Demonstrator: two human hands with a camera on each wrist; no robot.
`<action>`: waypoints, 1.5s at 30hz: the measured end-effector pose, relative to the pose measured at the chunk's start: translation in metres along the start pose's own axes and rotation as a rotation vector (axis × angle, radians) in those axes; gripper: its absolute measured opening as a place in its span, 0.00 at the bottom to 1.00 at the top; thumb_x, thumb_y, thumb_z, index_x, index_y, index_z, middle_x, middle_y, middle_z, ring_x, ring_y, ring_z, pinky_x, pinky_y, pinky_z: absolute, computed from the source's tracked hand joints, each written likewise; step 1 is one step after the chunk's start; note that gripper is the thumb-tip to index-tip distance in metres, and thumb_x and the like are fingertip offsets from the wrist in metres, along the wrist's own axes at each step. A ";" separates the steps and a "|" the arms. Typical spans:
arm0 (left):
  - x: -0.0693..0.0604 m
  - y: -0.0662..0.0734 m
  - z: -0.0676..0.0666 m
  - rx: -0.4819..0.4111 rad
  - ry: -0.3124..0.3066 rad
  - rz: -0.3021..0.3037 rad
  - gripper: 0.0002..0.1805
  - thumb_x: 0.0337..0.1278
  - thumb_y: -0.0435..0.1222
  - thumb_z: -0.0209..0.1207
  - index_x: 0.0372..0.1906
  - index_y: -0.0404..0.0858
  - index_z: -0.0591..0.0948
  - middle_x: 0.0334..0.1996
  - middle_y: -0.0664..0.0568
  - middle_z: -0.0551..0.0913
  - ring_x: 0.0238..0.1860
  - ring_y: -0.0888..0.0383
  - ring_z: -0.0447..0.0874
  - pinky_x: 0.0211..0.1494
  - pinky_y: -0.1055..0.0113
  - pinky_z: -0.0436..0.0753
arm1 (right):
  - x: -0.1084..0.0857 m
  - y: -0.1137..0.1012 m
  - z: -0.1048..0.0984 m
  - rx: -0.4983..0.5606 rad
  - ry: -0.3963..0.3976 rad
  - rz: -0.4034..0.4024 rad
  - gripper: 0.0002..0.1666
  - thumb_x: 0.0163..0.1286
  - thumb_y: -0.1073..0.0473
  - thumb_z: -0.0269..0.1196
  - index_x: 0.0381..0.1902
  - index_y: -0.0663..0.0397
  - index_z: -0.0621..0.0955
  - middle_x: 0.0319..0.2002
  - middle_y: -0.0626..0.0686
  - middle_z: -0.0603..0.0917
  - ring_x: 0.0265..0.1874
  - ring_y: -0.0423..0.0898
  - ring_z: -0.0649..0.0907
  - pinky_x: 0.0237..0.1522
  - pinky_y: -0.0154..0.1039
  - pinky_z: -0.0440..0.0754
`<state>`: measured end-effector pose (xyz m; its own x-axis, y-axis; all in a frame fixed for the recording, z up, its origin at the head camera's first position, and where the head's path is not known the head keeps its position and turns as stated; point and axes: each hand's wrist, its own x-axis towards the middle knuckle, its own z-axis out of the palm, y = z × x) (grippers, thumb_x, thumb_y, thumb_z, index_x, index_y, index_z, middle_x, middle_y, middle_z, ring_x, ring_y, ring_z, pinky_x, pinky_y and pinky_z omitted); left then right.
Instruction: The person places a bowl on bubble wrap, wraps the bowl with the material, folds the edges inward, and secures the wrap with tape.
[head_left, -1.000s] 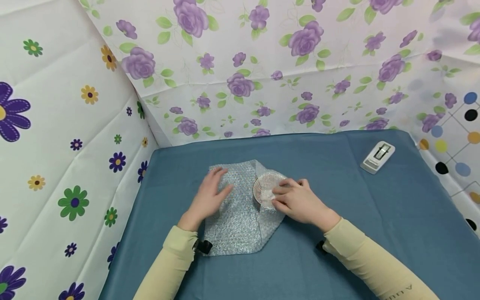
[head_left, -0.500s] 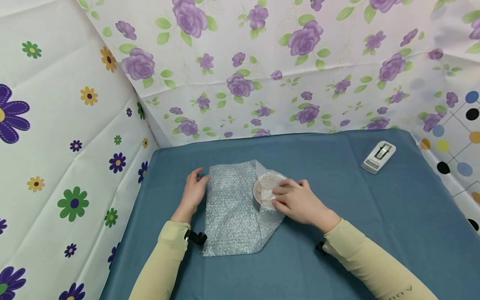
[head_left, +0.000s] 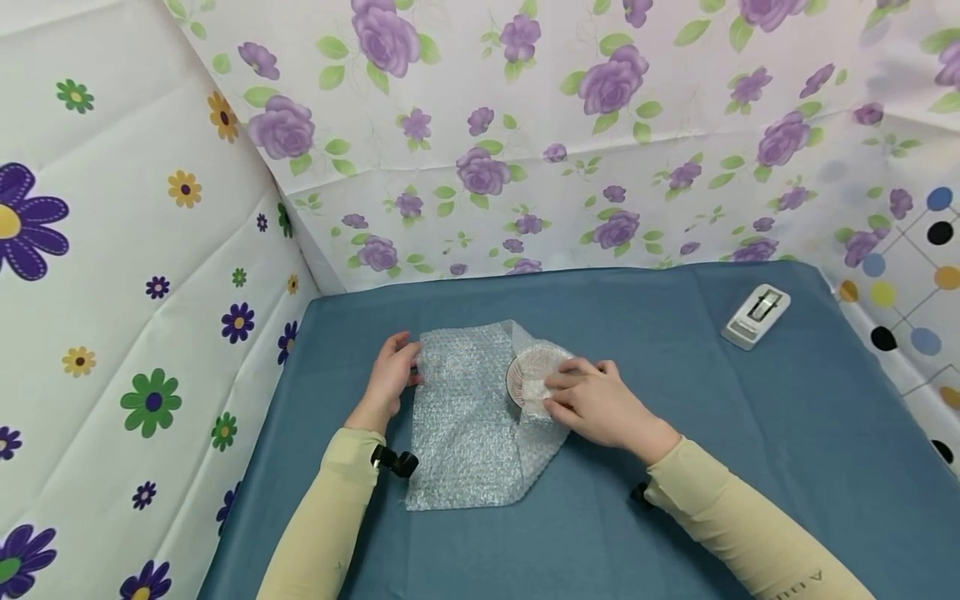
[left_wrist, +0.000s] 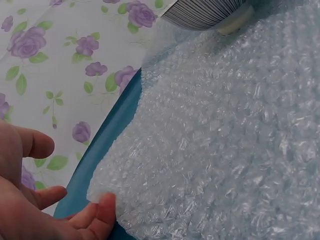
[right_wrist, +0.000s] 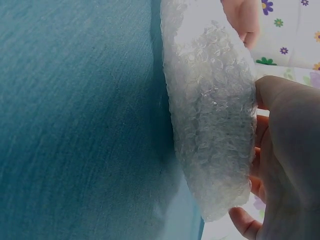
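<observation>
A sheet of clear bubble wrap [head_left: 465, 417] lies on the blue cloth, its right part folded up over a bowl [head_left: 514, 382] with thin dark stripes. In the left wrist view the bowl [left_wrist: 205, 12] shows its striped side and pale foot, standing on the wrap. My right hand [head_left: 600, 404] rests on the folded flap, loosely bent fingers pressing it onto the bowl. In the right wrist view the wrap [right_wrist: 212, 110] covers the bowl's near side. My left hand [head_left: 390, 375] is at the sheet's left edge, a fingertip touching the edge and the thumb held apart.
A white and grey handheld device [head_left: 756, 317] with a small window lies at the back right of the blue cloth [head_left: 637, 533]. Flower-printed sheets [head_left: 480, 225] hang behind and to the left, and a dotted one stands at the right.
My left hand has moved left from above the bubble wrap to its left edge, where its fingers now touch. The right hand stays on the flap over the bowl.
</observation>
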<state>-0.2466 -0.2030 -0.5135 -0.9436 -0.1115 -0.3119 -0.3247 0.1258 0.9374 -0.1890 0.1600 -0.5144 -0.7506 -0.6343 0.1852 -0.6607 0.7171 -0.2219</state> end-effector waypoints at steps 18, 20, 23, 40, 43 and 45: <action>0.011 0.002 0.013 0.020 0.034 0.073 0.41 0.78 0.44 0.64 0.86 0.40 0.61 0.73 0.36 0.74 0.73 0.41 0.73 0.76 0.42 0.68 | 0.001 -0.002 -0.002 0.009 -0.001 0.017 0.17 0.85 0.44 0.60 0.50 0.37 0.94 0.64 0.46 0.87 0.70 0.51 0.76 0.57 0.63 0.70; 0.012 0.004 0.017 0.035 0.039 0.077 0.40 0.78 0.45 0.64 0.85 0.38 0.62 0.73 0.36 0.74 0.74 0.41 0.72 0.77 0.43 0.69 | 0.001 -0.002 -0.003 0.011 -0.007 0.020 0.17 0.85 0.44 0.59 0.50 0.37 0.94 0.64 0.46 0.87 0.71 0.51 0.76 0.58 0.62 0.70; 0.013 0.007 0.022 0.075 0.029 0.099 0.33 0.78 0.45 0.63 0.79 0.34 0.72 0.74 0.37 0.75 0.74 0.41 0.72 0.76 0.44 0.71 | 0.001 -0.002 -0.003 0.010 -0.011 0.022 0.17 0.85 0.44 0.59 0.50 0.37 0.94 0.64 0.46 0.86 0.71 0.51 0.76 0.58 0.63 0.70; 0.009 0.017 0.037 0.187 0.037 0.148 0.20 0.81 0.46 0.60 0.50 0.31 0.88 0.64 0.39 0.83 0.57 0.42 0.78 0.54 0.49 0.76 | 0.001 -0.003 -0.003 0.024 -0.008 0.016 0.17 0.85 0.45 0.59 0.49 0.38 0.94 0.64 0.47 0.87 0.71 0.53 0.76 0.58 0.64 0.70; 0.010 0.016 0.039 0.202 0.034 0.148 0.21 0.81 0.47 0.59 0.51 0.32 0.88 0.64 0.40 0.83 0.49 0.45 0.76 0.46 0.53 0.71 | 0.001 -0.003 -0.003 0.023 -0.009 0.016 0.17 0.85 0.45 0.59 0.49 0.38 0.94 0.64 0.47 0.86 0.71 0.53 0.76 0.58 0.64 0.70; 0.011 0.016 0.040 0.210 0.028 0.147 0.21 0.81 0.47 0.59 0.53 0.33 0.89 0.62 0.41 0.84 0.46 0.48 0.76 0.44 0.55 0.70 | 0.001 -0.003 -0.001 0.021 -0.010 0.017 0.17 0.85 0.45 0.59 0.49 0.38 0.94 0.64 0.47 0.86 0.71 0.53 0.76 0.58 0.64 0.69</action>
<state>-0.2645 -0.1632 -0.5080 -0.9804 -0.1041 -0.1675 -0.1936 0.3445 0.9186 -0.1876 0.1581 -0.5123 -0.7617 -0.6249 0.1713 -0.6473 0.7217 -0.2454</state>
